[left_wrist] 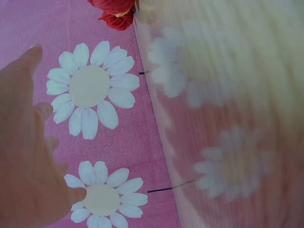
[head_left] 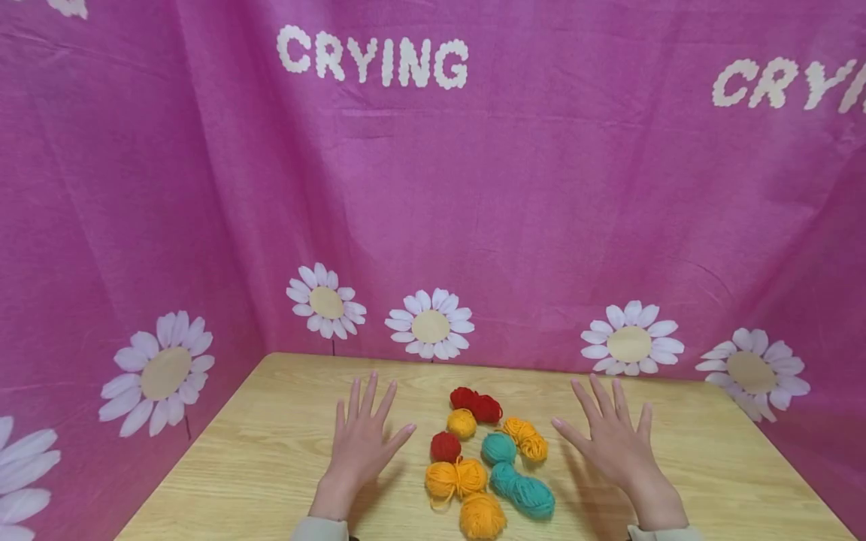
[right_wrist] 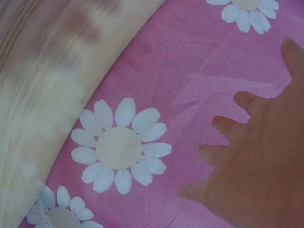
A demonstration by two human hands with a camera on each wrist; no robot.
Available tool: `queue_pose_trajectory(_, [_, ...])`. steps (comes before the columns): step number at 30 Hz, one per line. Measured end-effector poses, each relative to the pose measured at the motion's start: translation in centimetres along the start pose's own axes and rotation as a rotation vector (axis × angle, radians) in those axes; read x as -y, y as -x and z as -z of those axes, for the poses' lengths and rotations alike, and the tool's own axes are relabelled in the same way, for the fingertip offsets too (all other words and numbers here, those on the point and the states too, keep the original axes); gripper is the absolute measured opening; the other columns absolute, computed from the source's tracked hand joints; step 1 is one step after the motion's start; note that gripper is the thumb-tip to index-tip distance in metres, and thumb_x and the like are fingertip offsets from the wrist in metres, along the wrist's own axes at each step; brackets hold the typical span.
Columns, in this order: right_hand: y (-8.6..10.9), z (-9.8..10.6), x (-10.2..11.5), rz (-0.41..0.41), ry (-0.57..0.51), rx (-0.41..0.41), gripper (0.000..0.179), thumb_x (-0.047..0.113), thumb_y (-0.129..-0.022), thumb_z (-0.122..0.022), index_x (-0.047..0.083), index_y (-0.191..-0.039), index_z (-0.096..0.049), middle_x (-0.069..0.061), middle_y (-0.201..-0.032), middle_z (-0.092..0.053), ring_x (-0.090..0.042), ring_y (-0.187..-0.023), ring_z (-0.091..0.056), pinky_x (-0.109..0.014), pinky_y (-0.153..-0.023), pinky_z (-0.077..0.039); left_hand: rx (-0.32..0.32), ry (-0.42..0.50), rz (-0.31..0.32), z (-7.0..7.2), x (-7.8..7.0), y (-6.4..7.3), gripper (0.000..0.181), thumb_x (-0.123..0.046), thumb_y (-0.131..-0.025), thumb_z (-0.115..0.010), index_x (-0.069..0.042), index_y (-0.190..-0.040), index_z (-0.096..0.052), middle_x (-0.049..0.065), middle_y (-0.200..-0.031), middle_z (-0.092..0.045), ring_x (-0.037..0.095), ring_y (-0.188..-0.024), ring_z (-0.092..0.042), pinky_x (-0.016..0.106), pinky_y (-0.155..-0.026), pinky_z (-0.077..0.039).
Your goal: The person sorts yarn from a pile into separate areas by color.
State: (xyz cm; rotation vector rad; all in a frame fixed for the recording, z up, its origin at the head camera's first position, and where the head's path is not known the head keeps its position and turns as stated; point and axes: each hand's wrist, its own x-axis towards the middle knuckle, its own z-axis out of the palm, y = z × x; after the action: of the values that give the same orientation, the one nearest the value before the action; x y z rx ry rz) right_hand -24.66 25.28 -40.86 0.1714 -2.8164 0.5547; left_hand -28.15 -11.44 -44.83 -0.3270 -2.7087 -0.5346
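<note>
In the head view my left hand (head_left: 361,443) hovers over the table left of a group of yarn balls, fingers straight and spread, holding nothing. On the other side my right hand (head_left: 616,443) is held the same way, also with nothing in it. Between them lie a red yarn bundle (head_left: 476,405), a red yarn ball (head_left: 445,447), a small yellow ball (head_left: 461,424), a yellow skein (head_left: 526,439), a tied yellow bundle (head_left: 455,479), a yellow ball (head_left: 482,516), a teal ball (head_left: 498,448) and a teal skein (head_left: 522,491). Red yarn (left_wrist: 114,12) tops the left wrist view.
The light wooden table (head_left: 230,451) ends at a pink curtain (head_left: 473,210) with white daisies and lettering. The curtain stands along the back and both sides. In the wrist views the tabletop (right_wrist: 42,71) reflects the daisies.
</note>
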Motion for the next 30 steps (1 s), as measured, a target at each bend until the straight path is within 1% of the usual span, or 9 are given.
queue_pose_trajectory(6, [0.2, -0.1, 0.1, 0.0, -0.012, 0.007, 0.08, 0.061, -0.094, -0.049, 0.013, -0.154, -0.027, -0.021, -0.162, -0.015, -0.047, -0.149, 0.002, -0.08, -0.106, 0.011, -0.004, 0.046, -0.015, -0.2, 0.0, 0.0, 0.075, -0.055, -0.091, -0.057, -0.018, -0.153, -0.034, 0.013, -0.165, -0.014, 0.043, -0.151, -0.008, 0.064, -0.12, -0.019])
queue_pose_trajectory(10, [0.2, -0.2, 0.1, 0.004, -0.02, 0.014, 0.081, 0.061, -0.093, -0.05, 0.014, -0.155, -0.026, -0.021, -0.161, -0.016, -0.048, -0.149, 0.0, -0.08, -0.107, 0.01, 0.006, 0.078, -0.025, -0.3, 0.0, 0.0, 0.077, -0.054, -0.092, -0.058, -0.017, -0.154, -0.031, 0.014, -0.165, -0.013, 0.043, -0.151, -0.01, 0.06, -0.121, -0.021])
queue_pose_trajectory(14, [0.3, -0.2, 0.1, 0.008, -0.028, 0.024, 0.082, 0.062, -0.092, -0.051, 0.016, -0.155, -0.024, -0.021, -0.162, -0.015, -0.048, -0.149, -0.001, -0.08, -0.106, 0.01, 0.025, 0.144, -0.022, -0.2, 0.1, 0.0, 0.079, -0.052, -0.092, -0.06, -0.016, -0.155, -0.029, 0.013, -0.165, -0.012, 0.044, -0.15, -0.01, 0.061, -0.119, -0.024])
queue_pose_trajectory(18, [0.4, -0.3, 0.1, 0.017, -0.052, 0.039, 0.083, 0.061, -0.092, -0.053, 0.016, -0.155, -0.024, -0.021, -0.162, -0.015, -0.049, -0.148, -0.001, -0.08, -0.106, 0.01, 0.064, 0.224, -0.001, 0.1, 0.0, 0.1, 0.082, -0.053, -0.092, -0.06, -0.021, -0.157, -0.022, 0.009, -0.166, -0.011, 0.041, -0.151, -0.009, 0.063, -0.116, -0.028])
queue_pose_trajectory(21, [0.5, -0.5, 0.1, 0.027, -0.065, 0.051, 0.083, 0.059, -0.092, -0.054, 0.015, -0.155, -0.025, -0.021, -0.162, -0.015, -0.05, -0.148, -0.001, -0.08, -0.106, 0.01, 0.096, 0.272, 0.006, 0.2, -0.1, 0.3, 0.085, -0.053, -0.091, -0.061, -0.024, -0.158, -0.018, 0.007, -0.166, -0.01, 0.038, -0.152, -0.009, 0.062, -0.117, -0.027])
queue_pose_trajectory(26, [0.7, -0.9, 0.1, 0.044, -0.071, 0.061, 0.082, 0.058, -0.092, -0.056, 0.015, -0.155, -0.026, -0.021, -0.161, -0.018, -0.05, -0.148, -0.003, -0.081, -0.106, 0.009, 0.124, 0.332, -0.008, 0.3, -0.1, 0.5, 0.088, -0.052, -0.09, -0.063, -0.026, -0.158, -0.014, 0.006, -0.166, -0.013, 0.035, -0.152, -0.016, 0.059, -0.119, -0.024])
queue_pose_trajectory(30, [1.1, -1.0, 0.4, 0.053, -0.069, 0.065, 0.08, 0.056, -0.092, -0.057, 0.014, -0.154, -0.028, -0.022, -0.16, -0.022, -0.051, -0.147, -0.007, -0.08, -0.107, 0.005, 0.135, 0.376, -0.014, 0.4, -0.3, 0.5, 0.091, -0.046, -0.088, -0.069, -0.029, -0.158, -0.014, 0.006, -0.165, -0.016, 0.034, -0.15, -0.022, 0.06, -0.118, -0.027])
